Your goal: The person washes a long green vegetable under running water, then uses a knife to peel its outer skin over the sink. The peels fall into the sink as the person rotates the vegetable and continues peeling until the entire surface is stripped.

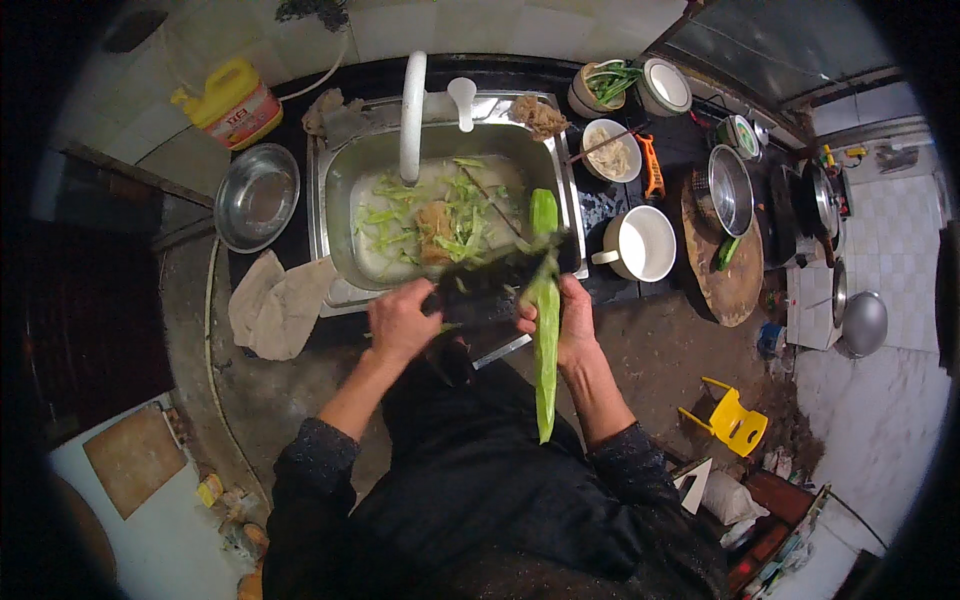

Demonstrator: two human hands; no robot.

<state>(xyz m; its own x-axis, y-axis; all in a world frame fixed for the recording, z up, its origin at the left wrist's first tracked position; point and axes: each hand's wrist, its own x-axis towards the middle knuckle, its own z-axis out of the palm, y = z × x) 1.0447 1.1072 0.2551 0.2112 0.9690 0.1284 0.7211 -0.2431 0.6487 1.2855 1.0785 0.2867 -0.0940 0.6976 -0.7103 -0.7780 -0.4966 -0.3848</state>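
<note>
My left hand is closed on the handle of a dark cleaver, its broad blade reaching right over the near edge of the metal sink. In my right hand is a long, pale green peeled stalk, held upright in the picture, its upper part partly hidden at the blade. The cleaver's far end meets the stalk and is blurred. Green peelings, a brown scrubbing pad and a thin stick lie in the cloudy water of the sink, below a white faucet.
Right of the sink stand a white mug, a bowl with pale food, an orange peeler and a wooden board bearing a metal basin. To the left are a metal bowl, a cloth and a yellow jug.
</note>
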